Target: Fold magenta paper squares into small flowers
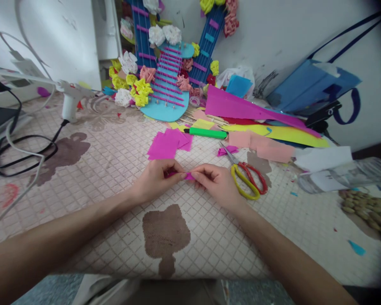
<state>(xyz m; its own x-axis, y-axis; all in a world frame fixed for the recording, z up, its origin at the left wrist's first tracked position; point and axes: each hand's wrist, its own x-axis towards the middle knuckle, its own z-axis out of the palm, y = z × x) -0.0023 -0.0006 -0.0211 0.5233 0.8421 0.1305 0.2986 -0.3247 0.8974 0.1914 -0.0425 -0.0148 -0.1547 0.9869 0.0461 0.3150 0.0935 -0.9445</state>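
Between my two hands is a small piece of magenta paper [189, 176], pinched at both ends just above the table. My left hand [157, 178] closes thumb and fingers on its left end. Its right end sits in the closed fingertips of my right hand [216, 182]. Much of the paper is hidden by the fingers. Behind my left hand lie several flat magenta paper squares [165, 144]. Scissors [246, 176] with yellow and red handles rest beside my right hand, their tips near a small folded magenta piece [227, 150].
A green marker [208, 133] lies behind the hands. Paper-decorated blue instrument shapes [168, 84] lean at the back wall. A glue gun [70, 101] and black cable [28, 169] occupy the left. On the right are peach strips [273, 150], a clear bottle [352, 173] and peanut-like pieces [365, 207].
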